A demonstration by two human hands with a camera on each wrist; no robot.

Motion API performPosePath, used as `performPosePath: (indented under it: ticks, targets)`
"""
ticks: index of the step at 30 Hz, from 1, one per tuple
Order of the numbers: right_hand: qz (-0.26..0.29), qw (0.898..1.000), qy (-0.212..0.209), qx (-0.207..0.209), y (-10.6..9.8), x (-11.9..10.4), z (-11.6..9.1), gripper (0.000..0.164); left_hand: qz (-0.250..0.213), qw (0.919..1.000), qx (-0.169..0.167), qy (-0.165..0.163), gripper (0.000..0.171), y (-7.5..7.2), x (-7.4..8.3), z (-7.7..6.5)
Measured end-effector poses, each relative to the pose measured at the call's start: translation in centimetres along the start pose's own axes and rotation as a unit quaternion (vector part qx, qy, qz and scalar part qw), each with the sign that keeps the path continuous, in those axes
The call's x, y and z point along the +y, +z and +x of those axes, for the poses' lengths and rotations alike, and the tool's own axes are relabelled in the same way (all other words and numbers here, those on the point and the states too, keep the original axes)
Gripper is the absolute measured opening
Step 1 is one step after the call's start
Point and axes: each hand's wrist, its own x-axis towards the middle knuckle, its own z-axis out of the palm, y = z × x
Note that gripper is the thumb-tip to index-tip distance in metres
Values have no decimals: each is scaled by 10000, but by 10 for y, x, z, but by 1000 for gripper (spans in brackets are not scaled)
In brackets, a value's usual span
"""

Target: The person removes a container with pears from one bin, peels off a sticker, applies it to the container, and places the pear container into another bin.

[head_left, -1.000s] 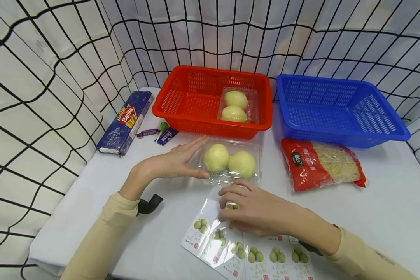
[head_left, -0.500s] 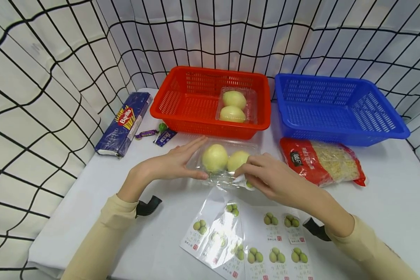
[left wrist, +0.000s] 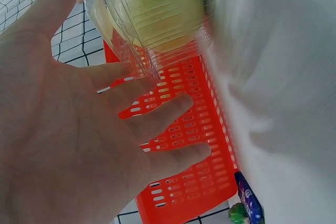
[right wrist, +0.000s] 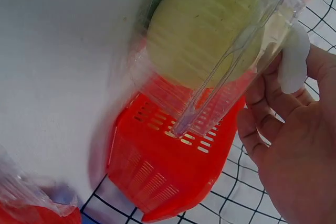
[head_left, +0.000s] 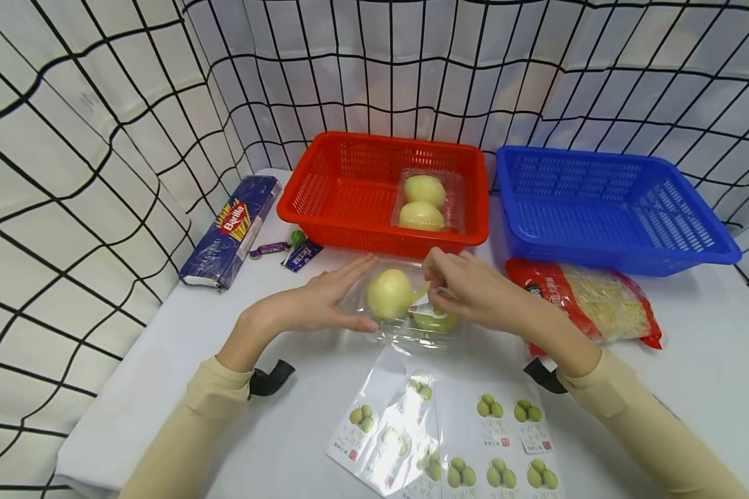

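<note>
Between my hands on the white table lies a clear plastic box (head_left: 415, 337) with two round pale yellow-green fruits (head_left: 390, 294) in it. My left hand (head_left: 312, 303) rests along the box's left side, fingers straight and thumb apart. Over the right half of the box, my right hand (head_left: 477, 290) pinches a small white sticker (right wrist: 295, 61) with a printed fruit picture; the fingers partly cover it. Whether the sticker touches the lid I cannot tell. Just in front of the box lie sheets of fruit stickers (head_left: 462, 423), some spots bare.
Behind the box stands a red basket (head_left: 362, 240) holding a similar fruit box (head_left: 455, 201). To its right are a blue basket (head_left: 574, 222) and a red noodle bag (head_left: 599, 298). A blue Barilla spaghetti box (head_left: 231, 232) and several candies (head_left: 302, 256) lie at left. Black netting (head_left: 381, 83) surrounds the table.
My right hand has peeled a sticker from the sheet and brought it forward over the right part of the fruit box. My left hand has stayed at the box's left side.
</note>
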Motion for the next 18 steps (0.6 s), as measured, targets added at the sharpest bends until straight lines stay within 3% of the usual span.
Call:
performPosePath:
  ticks: [7, 11, 14, 18]
  targets:
    - [-1050, 9940, 263, 131, 3, -6, 2, 36, 86, 10000, 4, -28, 111, -1, 1, -1]
    - [-1287, 9907, 276, 354, 4, -7, 2, 46, 97, 9999, 38, -14, 111, -2, 2, -2]
    - [-1292, 9890, 23, 714, 6, -4, 1, 42, 58, 10000, 43, 3, 111, -1, 3, -3]
    - [-1107, 9857, -656, 1084, 8, 4, -5, 25, -36, 10000, -2, -48, 111, 0, 2, -3]
